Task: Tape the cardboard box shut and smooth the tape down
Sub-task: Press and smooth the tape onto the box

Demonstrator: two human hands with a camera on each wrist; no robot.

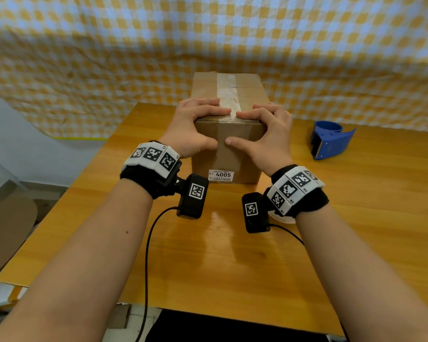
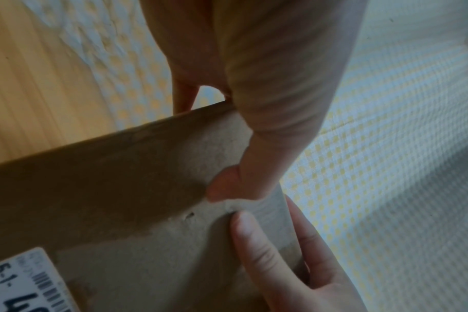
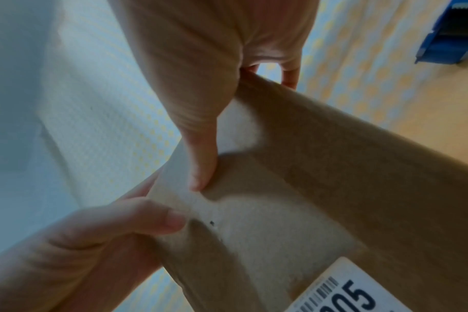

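A brown cardboard box [image 1: 203,87] stands on the wooden table [image 1: 208,262], its flaps down. A strip of clear tape [image 1: 226,87] runs along the top seam and down the front face. My left hand [image 1: 215,128] curls over the near top edge left of the tape, and its thumb [image 2: 227,185] presses the front face. My right hand [image 1: 240,128] mirrors it on the other side of the tape, with its thumb [image 3: 200,164] on the taped front. The two thumb tips nearly meet. The fingertips on the lid are hidden in both wrist views.
A blue tape dispenser [image 1: 331,141] lies on the table to the right of the box. A white label [image 1: 220,174] reading 4005 is low on the box front. Yellow checked cloth [image 1: 84,58] hangs behind. Wrist-camera cables [image 1: 146,255] trail toward the near table edge.
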